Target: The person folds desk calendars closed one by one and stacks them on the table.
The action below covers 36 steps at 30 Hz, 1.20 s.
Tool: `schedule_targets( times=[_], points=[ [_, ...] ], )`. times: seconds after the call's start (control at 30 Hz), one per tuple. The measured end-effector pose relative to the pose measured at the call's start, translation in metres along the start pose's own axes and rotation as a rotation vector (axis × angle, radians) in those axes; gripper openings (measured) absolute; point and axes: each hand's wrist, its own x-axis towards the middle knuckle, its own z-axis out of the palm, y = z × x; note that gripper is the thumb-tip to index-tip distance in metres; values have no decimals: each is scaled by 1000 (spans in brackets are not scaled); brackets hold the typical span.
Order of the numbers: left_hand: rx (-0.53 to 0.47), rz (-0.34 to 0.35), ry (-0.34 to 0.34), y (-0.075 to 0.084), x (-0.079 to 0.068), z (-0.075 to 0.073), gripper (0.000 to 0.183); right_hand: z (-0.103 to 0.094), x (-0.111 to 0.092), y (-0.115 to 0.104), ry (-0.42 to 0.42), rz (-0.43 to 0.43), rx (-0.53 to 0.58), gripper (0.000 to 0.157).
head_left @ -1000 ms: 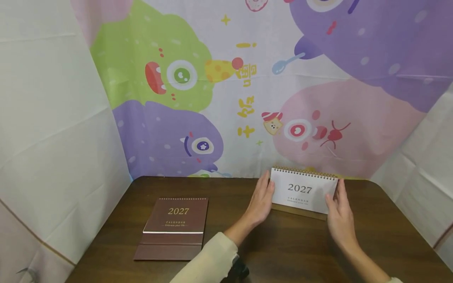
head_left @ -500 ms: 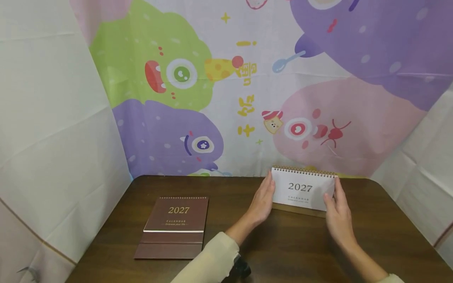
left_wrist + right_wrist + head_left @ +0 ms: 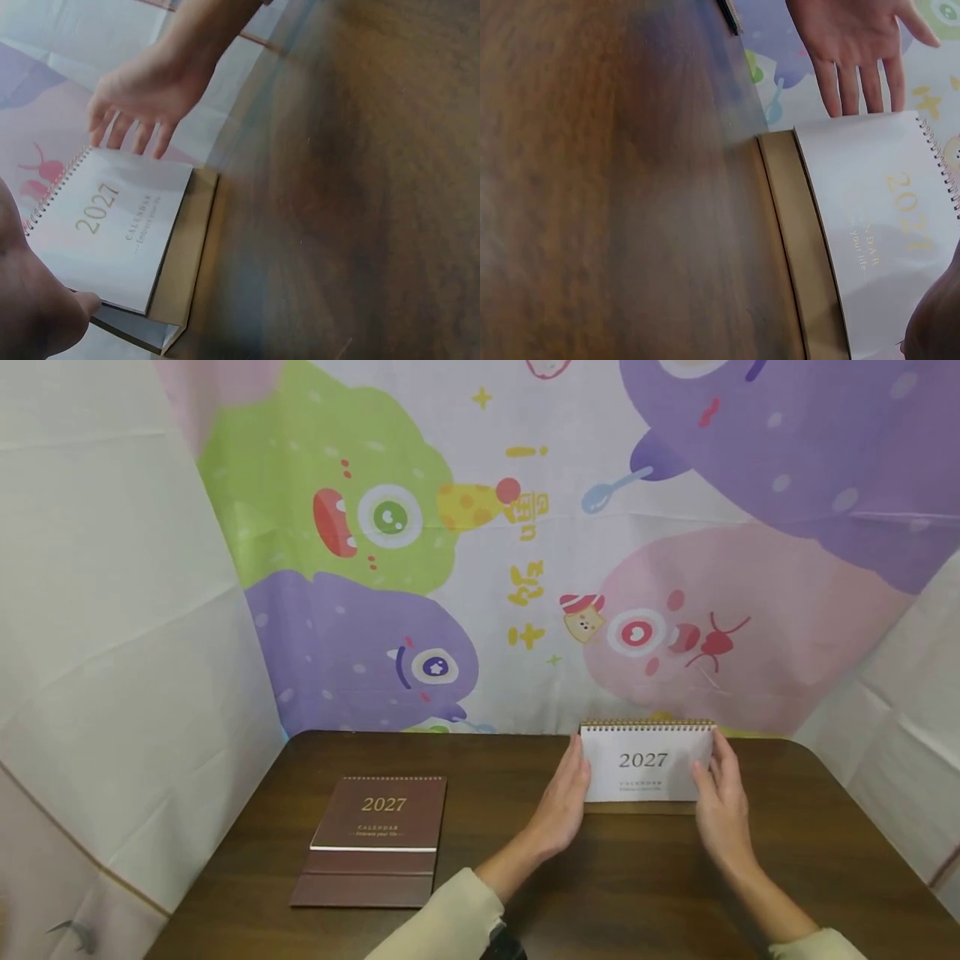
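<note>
A white desk calendar (image 3: 641, 764) reading 2027, with a gold spiral along its top and a brown-gold base (image 3: 795, 225), stands at the back right of the table. My left hand (image 3: 558, 802) lies along its left side; the right wrist view shows those fingers (image 3: 847, 86) straight, tips right at the edge. At the right side is my right hand (image 3: 723, 814), thumb by the front face and extended fingers (image 3: 142, 136) at the edge. A maroon 2027 calendar (image 3: 386, 814) lies folded out at the left, apart from both hands.
The dark wooden table (image 3: 600, 893) ends at a cartoon-printed cloth (image 3: 525, 693) just behind the white calendar. Pale cloth walls (image 3: 135, 610) close off the sides. A black object (image 3: 504, 942) shows at my left sleeve.
The white calendar has turned from slanted to nearly square with the table's back edge, its right end shifting back. Both hands moved with it at its sides. The maroon calendar stays put.
</note>
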Motion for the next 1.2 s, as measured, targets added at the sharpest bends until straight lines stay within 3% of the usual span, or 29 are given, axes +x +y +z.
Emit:
schedule_targets(
  times=[0.07, 0.1, 0.27, 0.47, 0.67, 0.83, 0.97, 1.03, 1.1, 1.2],
  points=[
    [-12, 7, -5, -1, -1, 1, 71, -1, 2, 1, 7, -8, 0, 66],
    [-12, 40, 2, -14, 2, 4, 71, -1, 3, 2, 11, -12, 1, 66],
    [-34, 132, 19, -34, 5, 9, 76, -2, 5, 3, 21, -15, -4, 64],
    [-64, 59, 40, -11, -3, 0, 74, -7, 9, 3, 51, 0, 2, 60],
    [-69, 80, 65, -9, -1, -3, 67, -16, 16, 7, -12, 22, 37, 64],
    [-61, 103, 51, -11, 3, -3, 67, -19, 17, 7, -81, 26, 30, 66],
    [-81, 133, 53, -16, 5, -4, 70, -17, 17, 5, -77, 26, 25, 66],
    [-106, 165, 53, -22, 7, -4, 72, -15, 17, 4, -66, 33, 28, 66],
    [-75, 226, 60, -38, 13, -1, 71, -14, 18, 4, -56, 41, 43, 65],
    [-84, 240, 59, -43, 15, 0, 71, -12, 18, 4, -50, 50, 55, 64]
  ],
)
